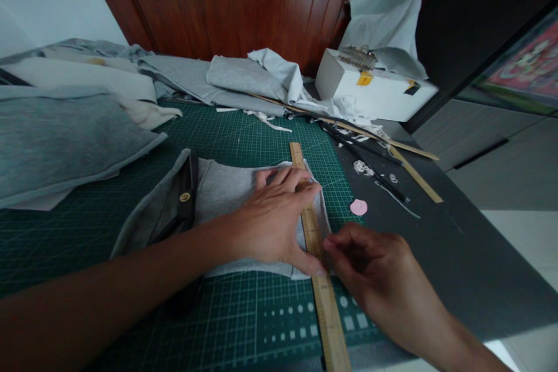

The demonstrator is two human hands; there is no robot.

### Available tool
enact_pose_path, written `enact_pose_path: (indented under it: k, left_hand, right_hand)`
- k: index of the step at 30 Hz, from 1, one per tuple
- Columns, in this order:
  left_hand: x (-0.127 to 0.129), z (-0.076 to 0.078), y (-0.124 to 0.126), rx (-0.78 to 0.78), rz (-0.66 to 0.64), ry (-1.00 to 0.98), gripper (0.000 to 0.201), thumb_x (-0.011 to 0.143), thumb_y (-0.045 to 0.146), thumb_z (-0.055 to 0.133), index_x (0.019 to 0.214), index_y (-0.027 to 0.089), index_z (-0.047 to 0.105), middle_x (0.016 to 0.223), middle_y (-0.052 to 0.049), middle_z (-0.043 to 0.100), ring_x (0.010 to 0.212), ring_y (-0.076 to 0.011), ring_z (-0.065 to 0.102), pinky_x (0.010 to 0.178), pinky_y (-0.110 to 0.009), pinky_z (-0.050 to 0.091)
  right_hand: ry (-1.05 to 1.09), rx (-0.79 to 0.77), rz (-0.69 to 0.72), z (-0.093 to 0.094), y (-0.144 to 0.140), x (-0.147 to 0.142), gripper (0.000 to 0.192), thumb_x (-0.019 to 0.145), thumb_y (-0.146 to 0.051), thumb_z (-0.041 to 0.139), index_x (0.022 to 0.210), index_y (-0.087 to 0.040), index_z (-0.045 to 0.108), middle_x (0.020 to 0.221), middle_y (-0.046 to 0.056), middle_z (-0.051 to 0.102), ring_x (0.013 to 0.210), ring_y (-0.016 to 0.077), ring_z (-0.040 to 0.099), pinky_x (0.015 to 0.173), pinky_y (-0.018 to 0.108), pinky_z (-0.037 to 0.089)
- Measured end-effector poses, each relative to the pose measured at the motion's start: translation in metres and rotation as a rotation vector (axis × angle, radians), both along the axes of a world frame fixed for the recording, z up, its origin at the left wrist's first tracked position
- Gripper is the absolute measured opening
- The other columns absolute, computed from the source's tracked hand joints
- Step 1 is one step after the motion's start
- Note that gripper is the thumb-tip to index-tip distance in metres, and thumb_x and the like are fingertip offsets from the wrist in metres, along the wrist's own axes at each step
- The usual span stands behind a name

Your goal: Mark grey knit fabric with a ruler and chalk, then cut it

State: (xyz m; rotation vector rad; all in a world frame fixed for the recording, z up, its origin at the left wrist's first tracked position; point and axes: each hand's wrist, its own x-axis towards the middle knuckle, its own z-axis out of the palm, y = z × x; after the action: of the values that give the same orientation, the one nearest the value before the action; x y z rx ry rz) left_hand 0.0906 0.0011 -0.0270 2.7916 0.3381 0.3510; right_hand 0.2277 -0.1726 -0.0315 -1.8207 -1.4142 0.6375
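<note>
Two hands work at the near edge of a green cutting mat (244, 325). Nearest, the right hand (379, 279) has its fingers pinched together at the right edge of a wooden ruler (314, 244); whatever they hold, perhaps a small marker or chalk, is too hidden to tell. Just beyond, the left hand (274, 218) lies flat with fingers spread, pressing the ruler down onto a folded piece of grey fabric (222, 189), its thumb touching the ruler near the right fingertips. The ruler runs lengthwise across the fabric's right end, so the piece looks laid out and lined up, though no drawn line or cut shows along that edge yet. A black strap with a brass snap (186, 195) lies over the fabric's left part. A pink chalk piece (358, 207) sits just right of the mat on the dark table (457, 256). Farther off lie wooden slats (410, 165), heaped grey cloth (65, 139) and a white box (375, 90) against the wood panelling.
</note>
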Motion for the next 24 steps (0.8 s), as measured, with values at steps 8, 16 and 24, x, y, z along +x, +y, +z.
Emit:
enact_pose_path:
  k: [8, 16, 24]
  left_hand:
    - [0.000, -0.001, 0.000, 0.012, -0.004, -0.008, 0.114, 0.048, 0.084, 0.081, 0.139, 0.022, 0.052, 0.145, -0.013, 0.051, 0.140, -0.0389, 0.040, 0.114, -0.059, 0.028]
    - [0.000, 0.001, 0.000, -0.003, -0.003, 0.001, 0.113, 0.049, 0.081, 0.082, 0.141, 0.022, 0.052, 0.146, -0.013, 0.050, 0.141, -0.0395, 0.039, 0.116, -0.058, 0.027]
    - [0.000, 0.002, 0.000, -0.013, 0.001, 0.025, 0.115, 0.052, 0.085, 0.078, 0.144, 0.022, 0.050, 0.151, -0.014, 0.047, 0.144, -0.0402, 0.035, 0.116, -0.061, 0.024]
  right_hand:
    - [0.162, -0.071, 0.016, -0.002, -0.010, 0.003, 0.019, 0.096, -0.028, 0.063, 0.081, -0.019, 0.071, 0.070, 0.002, 0.068, 0.056, 0.0123, 0.059, 0.049, 0.022, 0.048]
    - [0.077, -0.036, 0.009, 0.000, -0.020, -0.005, 0.023, 0.095, -0.028, 0.062, 0.077, -0.019, 0.072, 0.066, 0.002, 0.068, 0.051, 0.0120, 0.058, 0.043, 0.021, 0.046]
    - [-0.087, 0.029, 0.018, -0.007, -0.030, -0.007, 0.023, 0.094, -0.026, 0.061, 0.075, -0.021, 0.070, 0.060, 0.000, 0.065, 0.046, 0.0122, 0.057, 0.041, 0.023, 0.046]
